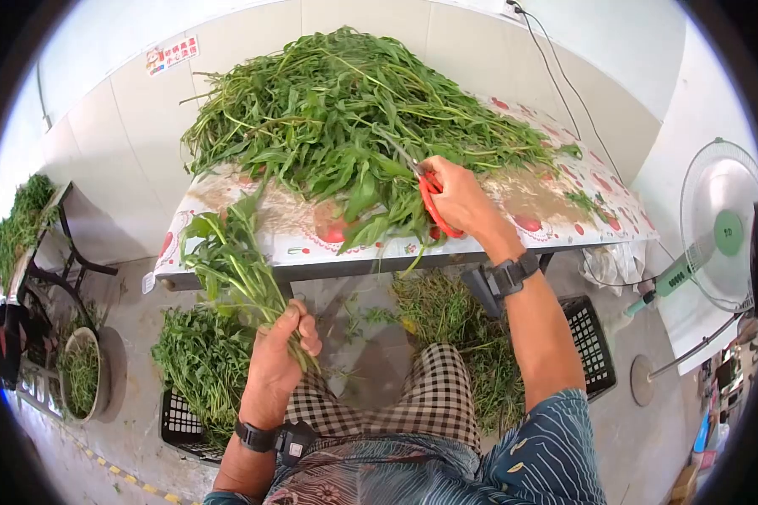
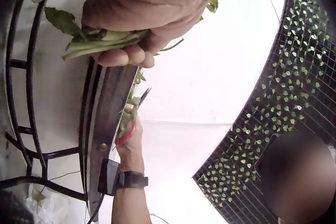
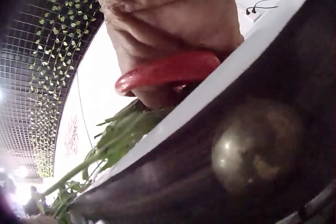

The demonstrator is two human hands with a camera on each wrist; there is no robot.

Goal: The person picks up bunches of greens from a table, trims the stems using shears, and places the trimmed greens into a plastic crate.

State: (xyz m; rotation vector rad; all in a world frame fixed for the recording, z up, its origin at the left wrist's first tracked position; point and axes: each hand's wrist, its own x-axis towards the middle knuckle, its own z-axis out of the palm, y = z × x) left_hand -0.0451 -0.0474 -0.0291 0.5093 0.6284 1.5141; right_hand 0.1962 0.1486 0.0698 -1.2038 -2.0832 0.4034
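Observation:
My left hand [image 1: 285, 347] grips a bunch of leafy green stems [image 1: 246, 273] by the lower ends, in front of the table edge; the left wrist view shows the cut ends of the stems [image 2: 100, 45] poking out past the fingers. Red-handled scissors [image 1: 434, 198] are in my right hand [image 1: 459, 200], their blades at the front of a large pile of greens [image 1: 345, 109]. In the right wrist view a red handle loop [image 3: 168, 70] goes round the fingers of the hand [image 3: 173, 19]. Whether the blades are parted is hard to tell.
The pile lies on a table with a patterned cloth [image 1: 531, 206]. Below stand a black crate [image 1: 181, 421] with greens at left and another crate [image 1: 589, 337] at right, with cut stems [image 1: 480, 337] on the floor between. A fan [image 1: 720, 231] stands at right.

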